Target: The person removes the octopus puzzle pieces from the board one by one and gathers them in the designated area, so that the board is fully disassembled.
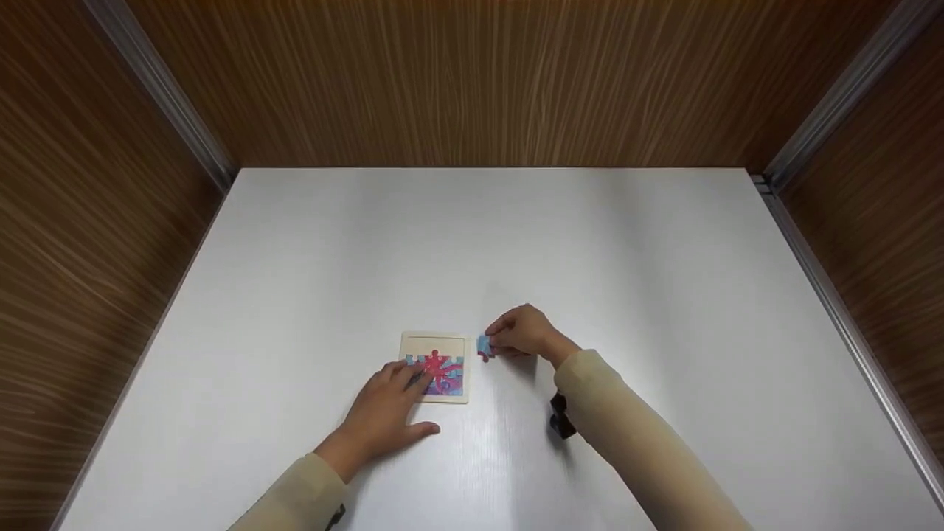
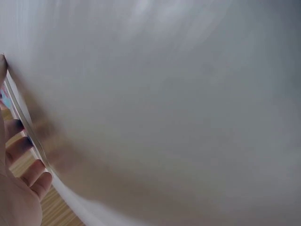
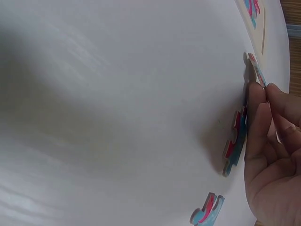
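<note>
A square wooden puzzle tray (image 1: 434, 399) lies on the white table, its lower part filled with pieces showing a red and blue picture. Its upper strip is bare wood. My left hand (image 1: 389, 409) rests on the tray's left side, fingers stretched over the pieces and thumb out to the side. Just right of the tray, my right hand (image 1: 522, 331) pinches a blue and red puzzle piece (image 1: 484, 345) between thumb and fingers. In the right wrist view that piece (image 3: 256, 69) is held tilted, close to the tray's edge.
Under and beside the right hand lie loose puzzle pieces, one dark blue and red (image 3: 236, 141) and another light blue and pink (image 3: 207, 210). Wood-grain panels (image 1: 472, 81) stand behind and at both sides of the white table (image 1: 332, 243).
</note>
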{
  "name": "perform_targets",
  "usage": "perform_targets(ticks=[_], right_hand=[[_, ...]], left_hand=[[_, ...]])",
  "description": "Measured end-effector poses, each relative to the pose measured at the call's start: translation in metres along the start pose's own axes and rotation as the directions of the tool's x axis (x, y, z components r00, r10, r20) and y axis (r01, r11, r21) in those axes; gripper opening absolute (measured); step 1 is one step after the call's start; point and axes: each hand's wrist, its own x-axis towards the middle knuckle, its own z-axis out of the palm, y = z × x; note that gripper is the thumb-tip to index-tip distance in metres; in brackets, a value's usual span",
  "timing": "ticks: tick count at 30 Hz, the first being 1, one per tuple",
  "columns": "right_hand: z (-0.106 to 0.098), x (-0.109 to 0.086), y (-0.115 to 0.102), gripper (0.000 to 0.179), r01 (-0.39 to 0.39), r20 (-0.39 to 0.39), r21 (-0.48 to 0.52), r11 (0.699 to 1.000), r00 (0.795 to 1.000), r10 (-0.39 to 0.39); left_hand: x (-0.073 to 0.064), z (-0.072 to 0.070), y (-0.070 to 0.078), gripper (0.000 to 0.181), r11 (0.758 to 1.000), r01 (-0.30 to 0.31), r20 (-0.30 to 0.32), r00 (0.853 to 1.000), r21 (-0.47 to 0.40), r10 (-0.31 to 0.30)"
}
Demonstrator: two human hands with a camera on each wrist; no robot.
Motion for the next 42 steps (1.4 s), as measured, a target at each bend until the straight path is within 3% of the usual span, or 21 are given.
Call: perform_targets(ticks=[12, 27, 34, 42], right_hand=[[-0.0048, -0.0019, 0.0012, 0.011, 0.06, -0.028, -0.116, 0.991, 0.998, -0.064], [-0.0079, -0.0038, 0.0017, 0.017, 0.074, -0.065, 0.032, 0.997, 0.995, -0.072], [-0.0049, -0.0017, 0.0045, 0.018, 0.143, -0.101, 0.025, 0.989, 0.985, -0.14], [0.002, -0.0028, 0.005, 0.02, 0.162, -0.065, 0.104, 0.981, 0.986, -0.156]], left_hand=[[0.0001, -0.0021, 0.0003, 0.082, 1.0, -0.015, 0.001, 1.0, -0.006, 0.015], [0.0009, 0.001, -0.0008, 0.082, 1.0, -0.019, -0.009, 1.0, -0.005, 0.019], [0.0016, 0.0017, -0.0018, 0.076, 0.999, -0.034, -0.029, 0.999, -0.015, 0.034], [0.0013, 0.0055, -0.0045, 0.067, 0.998, -0.069, -0.039, 0.997, -0.007, 0.069]])
